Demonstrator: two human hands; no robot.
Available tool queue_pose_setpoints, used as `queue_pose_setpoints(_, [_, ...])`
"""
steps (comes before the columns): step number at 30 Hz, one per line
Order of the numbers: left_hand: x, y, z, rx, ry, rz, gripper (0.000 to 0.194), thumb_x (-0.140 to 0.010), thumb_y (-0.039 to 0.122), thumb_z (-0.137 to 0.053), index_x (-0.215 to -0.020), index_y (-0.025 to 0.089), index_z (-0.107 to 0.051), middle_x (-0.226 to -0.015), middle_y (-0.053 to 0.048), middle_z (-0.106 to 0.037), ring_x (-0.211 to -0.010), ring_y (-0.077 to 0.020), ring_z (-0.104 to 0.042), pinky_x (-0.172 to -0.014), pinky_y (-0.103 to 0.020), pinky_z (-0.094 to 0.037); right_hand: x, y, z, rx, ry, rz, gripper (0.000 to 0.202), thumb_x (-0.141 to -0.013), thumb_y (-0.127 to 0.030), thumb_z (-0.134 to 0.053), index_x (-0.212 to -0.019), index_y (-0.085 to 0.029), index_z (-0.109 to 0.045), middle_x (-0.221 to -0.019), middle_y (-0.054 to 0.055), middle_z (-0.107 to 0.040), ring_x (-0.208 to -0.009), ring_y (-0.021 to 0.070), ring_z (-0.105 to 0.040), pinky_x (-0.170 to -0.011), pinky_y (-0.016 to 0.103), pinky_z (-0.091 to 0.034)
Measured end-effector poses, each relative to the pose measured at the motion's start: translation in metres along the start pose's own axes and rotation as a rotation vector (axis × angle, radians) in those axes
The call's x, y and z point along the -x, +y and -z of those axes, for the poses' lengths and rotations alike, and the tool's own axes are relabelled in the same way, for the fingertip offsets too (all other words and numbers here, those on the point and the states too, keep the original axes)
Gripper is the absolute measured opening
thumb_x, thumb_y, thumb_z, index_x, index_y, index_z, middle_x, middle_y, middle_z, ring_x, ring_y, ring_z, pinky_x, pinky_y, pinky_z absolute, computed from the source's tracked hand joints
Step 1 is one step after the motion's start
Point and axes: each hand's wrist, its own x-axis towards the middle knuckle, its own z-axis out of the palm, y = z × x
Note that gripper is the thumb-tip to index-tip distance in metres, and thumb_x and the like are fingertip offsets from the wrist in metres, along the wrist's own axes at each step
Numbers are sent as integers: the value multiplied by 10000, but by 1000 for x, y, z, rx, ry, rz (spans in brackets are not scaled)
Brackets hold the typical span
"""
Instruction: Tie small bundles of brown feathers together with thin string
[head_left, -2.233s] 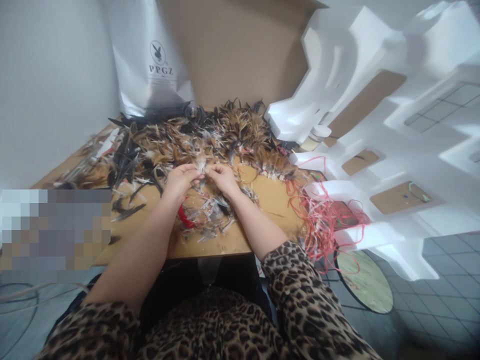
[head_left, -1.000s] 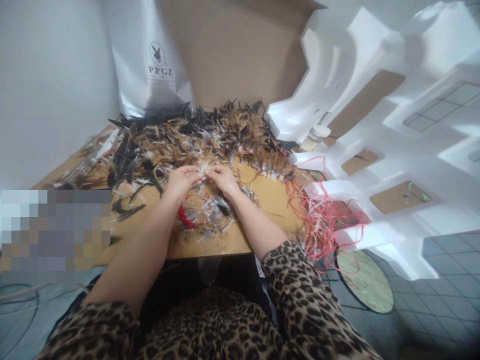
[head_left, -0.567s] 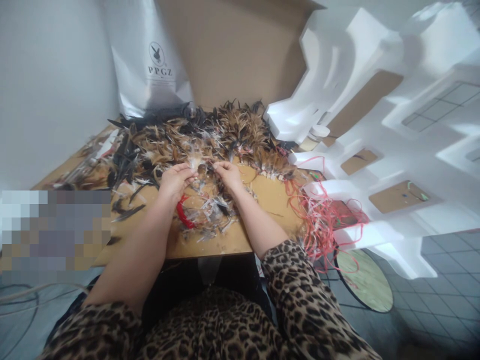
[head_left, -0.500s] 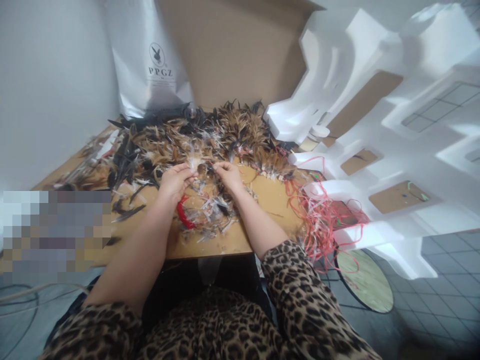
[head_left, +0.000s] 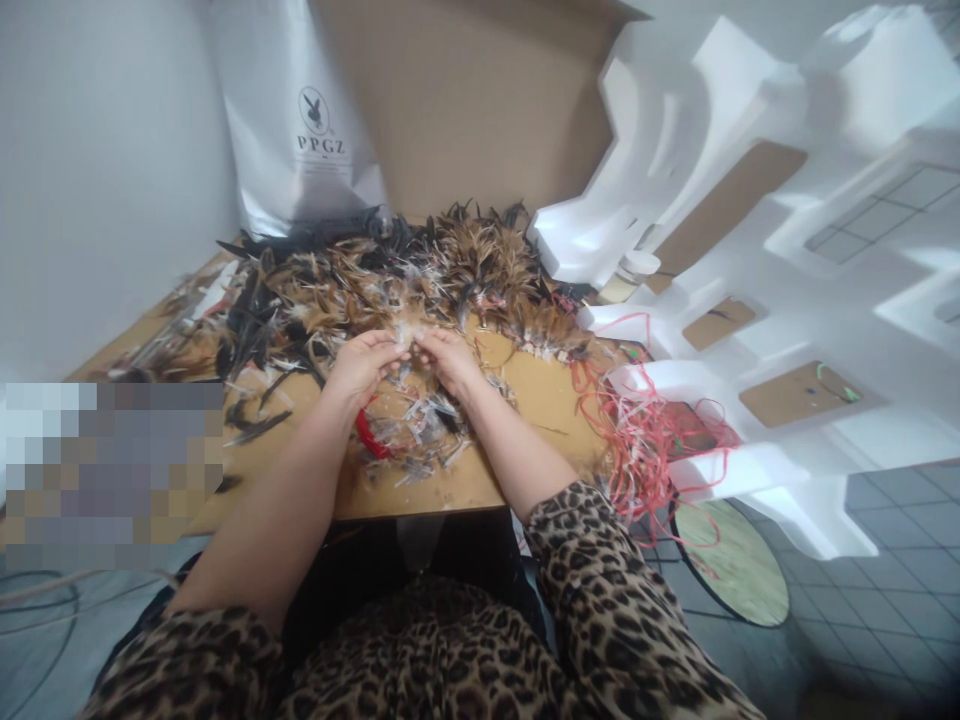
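Note:
Over the middle of the table, my left hand and my right hand meet with fingertips pinched. Between them stands a pale, fluffy feather, its lower end hidden by the fingers. Both hands appear to grip it. Just beyond spreads a heap of brown and black feathers. Below my hands lie white quill scraps and a curved red piece, perhaps a feather or ribbon, near my left wrist.
A silver-grey bag stands behind the heap on the left. To the right are tangled red strings and large white foam pieces. A round green-topped object is below the table. A row of tied brown feathers lies right of my hands.
My right hand has moved left to meet my left hand, which has shifted slightly right. The gap between them has closed around the pale feather's base.

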Motion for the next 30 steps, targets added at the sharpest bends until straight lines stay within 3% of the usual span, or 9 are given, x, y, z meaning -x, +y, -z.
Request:
queue_pose_setpoints(8, [-4, -2, 3, 34, 46, 15, 265, -513, 114, -737, -741, 110, -602, -612, -22, -622, -575, -94, -612, -488, -137, -432, -5, -2, 5, -39, 202, 62, 352, -553, -429, -707, -631, -162, -491, -566, -57, -515, -441, 25, -369, -417, 173, -240])
queue_pose_setpoints(11, [-4, -2, 4, 58, 84, 20, 267, -518, 104, -730, -752, 109, -601, -633, -28, -629, -589, -97, -618, -487, -136, -435, -3, -3, 3, 54, 170, 118, 336, -576, -435, -695, -617, -160, -505, -541, -57, -503, -453, 35, -367, -444, 185, -256])
queue_pose_setpoints(16, [-4, -3, 4, 43, 54, 16, 271, -513, 115, -745, -753, 106, -619, -673, -41, -648, -601, -94, -622, -494, -134, -441, 5, -3, -5, 204, 91, 157, 316, -603, -440, -674, -653, -154, -550, -521, -59, -488, -485, 49, -390, -496, 194, -298])
queue_pose_setpoints(30, [-3, -3, 1, 47, 17, 38, 262, -508, 108, -746, -730, 104, -608, -651, -41, -643, -593, -94, -617, -505, -142, -446, 6, 0, -9, 191, 93, 190, 277, -624, -402, -655, -638, -156, -528, -526, -56, -507, -503, 55, -419, -521, 196, -329])
